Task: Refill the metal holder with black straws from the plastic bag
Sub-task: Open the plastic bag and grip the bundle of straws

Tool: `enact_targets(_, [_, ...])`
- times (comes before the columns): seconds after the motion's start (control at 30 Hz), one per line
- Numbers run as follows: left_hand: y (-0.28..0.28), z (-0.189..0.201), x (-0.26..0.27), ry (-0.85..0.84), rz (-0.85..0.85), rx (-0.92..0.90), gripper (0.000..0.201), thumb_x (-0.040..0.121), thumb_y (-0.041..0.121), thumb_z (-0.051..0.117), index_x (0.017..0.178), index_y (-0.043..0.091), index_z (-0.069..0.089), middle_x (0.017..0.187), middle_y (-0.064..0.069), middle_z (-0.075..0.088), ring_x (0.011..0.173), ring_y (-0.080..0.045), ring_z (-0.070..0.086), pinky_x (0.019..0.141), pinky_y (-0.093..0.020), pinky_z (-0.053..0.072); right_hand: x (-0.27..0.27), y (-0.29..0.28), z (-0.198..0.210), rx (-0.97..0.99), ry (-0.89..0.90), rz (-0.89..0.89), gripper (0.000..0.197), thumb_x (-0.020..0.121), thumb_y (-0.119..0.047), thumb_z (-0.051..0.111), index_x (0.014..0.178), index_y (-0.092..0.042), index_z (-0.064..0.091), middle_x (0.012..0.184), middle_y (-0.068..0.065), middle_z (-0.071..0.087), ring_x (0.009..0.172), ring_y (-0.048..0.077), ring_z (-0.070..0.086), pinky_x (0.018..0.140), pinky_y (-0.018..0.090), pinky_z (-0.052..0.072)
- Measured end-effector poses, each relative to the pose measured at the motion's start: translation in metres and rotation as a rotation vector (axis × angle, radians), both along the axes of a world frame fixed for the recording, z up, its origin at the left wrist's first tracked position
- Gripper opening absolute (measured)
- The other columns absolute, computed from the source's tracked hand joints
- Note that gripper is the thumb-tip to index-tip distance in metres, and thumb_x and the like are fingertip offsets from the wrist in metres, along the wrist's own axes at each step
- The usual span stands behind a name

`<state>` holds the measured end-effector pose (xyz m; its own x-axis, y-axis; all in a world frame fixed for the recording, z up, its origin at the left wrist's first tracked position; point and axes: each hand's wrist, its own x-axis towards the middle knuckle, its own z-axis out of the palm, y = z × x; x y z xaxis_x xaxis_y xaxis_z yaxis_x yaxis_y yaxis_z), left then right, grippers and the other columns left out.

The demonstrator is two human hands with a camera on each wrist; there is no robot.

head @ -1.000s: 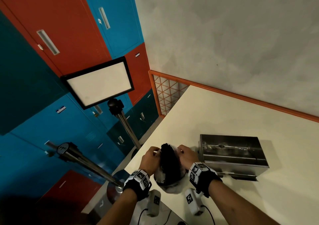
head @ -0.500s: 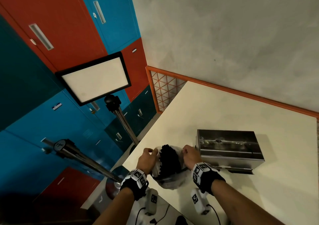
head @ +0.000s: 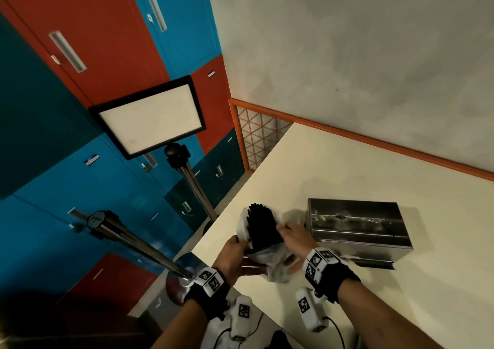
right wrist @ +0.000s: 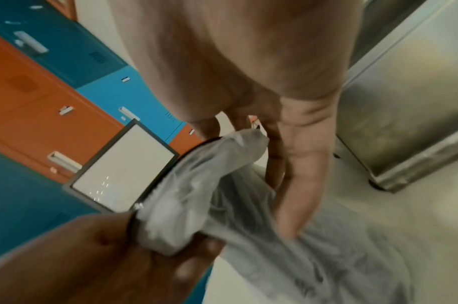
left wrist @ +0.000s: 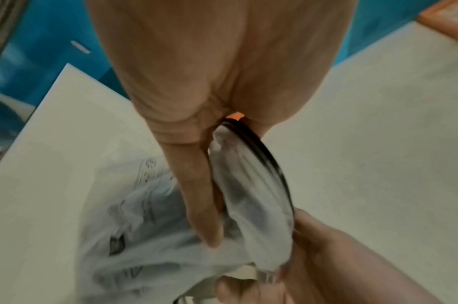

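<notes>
Since half a second ago I see more of the black straws (head: 263, 229) standing clear of the plastic bag (head: 272, 263), whose film has slid lower down the bundle, and both of my hands have dropped with it. My left hand (head: 231, 257) grips the bag on its left side, fingers curled round the gathered film; in the left wrist view that film bunches between thumb and fingers (left wrist: 196, 185), with a dark edge of straws running along it. My right hand (head: 295, 237) holds the bag's right side, its fingers closed on the plastic near the straws; the right wrist view shows the crumpled bag (right wrist: 222, 185) pinched there. Bundle and bag are held up just above the near corner of the cream table (head: 347, 166). The metal holder (head: 355, 228) sits on the table just beside my right hand, apart from the bag. Red and blue lockers (head: 93, 54) and a framed white panel (head: 149, 117) on a pole fill the left side.
</notes>
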<state>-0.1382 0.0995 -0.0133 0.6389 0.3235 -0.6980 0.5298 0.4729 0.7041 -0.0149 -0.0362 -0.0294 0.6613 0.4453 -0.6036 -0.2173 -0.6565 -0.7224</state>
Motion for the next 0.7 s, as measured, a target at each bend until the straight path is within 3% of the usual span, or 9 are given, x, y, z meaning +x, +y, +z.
enact_targets(0.07, [-0.003, -0.006, 0.001, -0.069, 0.025, -0.016, 0.03, 0.098, -0.002, 0.05, 0.126, 0.007, 0.054, 0.114, -0.022, 0.07, 0.095, -0.041, 0.072, 0.082, -0.059, 0.059, -0.004, -0.001, 0.004, 0.172, 0.262, -0.194, 0.025, 0.099, -0.034, 0.045, 0.113, -0.016, 0.055, 0.11, 0.015, 0.061, 0.09, 0.041, 0.067, 0.07, 0.054, 0.058])
enact_targets(0.13, [-0.008, -0.008, 0.0, -0.125, 0.03, -0.012, 0.039, 0.094, -0.008, 0.058, 0.129, 0.01, 0.053, 0.115, -0.014, 0.072, 0.1, -0.035, 0.072, 0.084, -0.058, 0.058, -0.006, -0.002, 0.011, 0.306, 0.362, -0.327, 0.019, 0.097, -0.011, 0.043, 0.111, -0.007, 0.056, 0.107, 0.019, 0.06, 0.087, 0.04, 0.067, 0.062, 0.052, 0.058])
enact_targets(0.27, [-0.019, -0.011, 0.001, -0.213, 0.061, 0.049, 0.055, 0.083, -0.021, 0.059, 0.124, 0.016, 0.056, 0.105, 0.0, 0.077, 0.093, -0.021, 0.075, 0.07, -0.038, 0.061, -0.007, -0.004, 0.002, 0.331, 0.238, -0.343, 0.024, 0.084, 0.012, 0.047, 0.094, -0.004, 0.063, 0.097, 0.025, 0.067, 0.086, 0.038, 0.068, 0.075, 0.057, 0.058])
enact_targets(0.37, [-0.02, -0.031, -0.001, -0.174, 0.123, 0.057, 0.06, 0.073, -0.018, 0.064, 0.122, 0.015, 0.056, 0.117, -0.009, 0.07, 0.102, -0.028, 0.07, 0.071, -0.037, 0.061, -0.012, -0.007, -0.017, 0.223, 0.07, -0.248, 0.027, 0.08, 0.004, 0.055, 0.103, -0.01, 0.059, 0.106, 0.017, 0.067, 0.094, 0.037, 0.067, 0.077, 0.054, 0.058])
enact_targets(0.43, [-0.019, -0.051, -0.004, -0.04, 0.128, 0.058, 0.049, 0.083, -0.021, 0.056, 0.12, 0.012, 0.056, 0.118, -0.015, 0.068, 0.103, -0.034, 0.067, 0.069, -0.039, 0.061, -0.017, -0.01, -0.026, 0.082, -0.084, -0.139, 0.028, 0.084, -0.006, 0.055, 0.112, -0.013, 0.055, 0.11, 0.011, 0.064, 0.098, 0.032, 0.063, 0.083, 0.043, 0.056])
enact_targets(0.5, [-0.016, -0.061, -0.006, 0.119, -0.016, 0.248, 0.035, 0.09, -0.008, 0.057, 0.119, 0.01, 0.05, 0.121, -0.019, 0.064, 0.103, -0.036, 0.065, 0.073, -0.045, 0.062, -0.023, -0.012, -0.026, -0.036, -0.212, -0.019, 0.027, 0.087, -0.013, 0.055, 0.114, -0.01, 0.054, 0.109, 0.01, 0.062, 0.102, 0.03, 0.061, 0.083, 0.031, 0.048])
enact_targets(0.57, [-0.01, -0.067, -0.006, 0.226, -0.236, 0.6, 0.042, 0.086, 0.005, 0.065, 0.12, 0.009, 0.04, 0.121, -0.018, 0.06, 0.103, -0.038, 0.063, 0.077, -0.044, 0.058, -0.026, -0.014, -0.026, -0.081, -0.267, 0.059, 0.029, 0.088, -0.014, 0.054, 0.117, -0.01, 0.052, 0.112, 0.012, 0.061, 0.104, 0.031, 0.06, 0.085, 0.03, 0.046])
enact_targets(0.63, [-0.003, -0.063, -0.003, 0.182, -0.33, 0.817, 0.059, 0.085, 0.009, 0.067, 0.135, 0.009, 0.036, 0.125, -0.016, 0.056, 0.112, -0.037, 0.058, 0.081, -0.036, 0.047, -0.025, -0.015, -0.027, -0.094, -0.277, 0.091, 0.028, 0.091, -0.014, 0.049, 0.118, -0.011, 0.051, 0.115, 0.013, 0.061, 0.105, 0.031, 0.06, 0.087, 0.032, 0.047])
enact_targets(0.7, [0.006, -0.055, 0.001, 0.131, -0.293, 0.857, 0.051, 0.094, 0.016, 0.059, 0.141, 0.011, 0.041, 0.131, -0.015, 0.056, 0.118, -0.036, 0.055, 0.091, -0.037, 0.047, -0.022, -0.016, -0.029, -0.111, -0.269, 0.106, 0.028, 0.094, -0.019, 0.045, 0.12, -0.013, 0.053, 0.119, 0.014, 0.06, 0.107, 0.032, 0.06, 0.089, 0.034, 0.048])
